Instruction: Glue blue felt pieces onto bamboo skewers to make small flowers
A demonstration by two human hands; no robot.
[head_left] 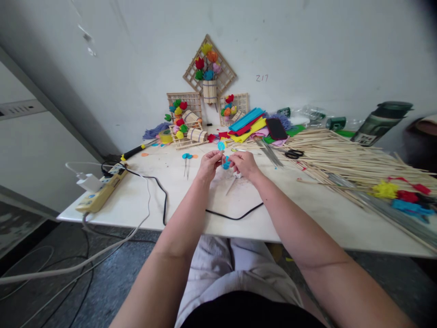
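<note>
Over the middle of the table, my left hand (209,166) is closed in a pinch at a small round blue piece (226,163). My right hand (244,163) is closed too, its fingertips close to the right side of that piece; what they hold is too small to make out. Just beyond my left fingertips is another blue disc (221,146); whether it is held or lies on the table I cannot tell. Left of my hands lie blue pieces on thin stems (186,156). A thin pale stick (231,186) lies below my hands.
Lattice panels with colourful flowers (209,64) stand against the wall. Rightward are coloured sheets (246,125), a phone (276,129), black scissors (294,154), many thin sticks (334,155) and a dark bottle (382,122). A power strip (102,189), glue gun (133,151) and black cable (235,217) are also here.
</note>
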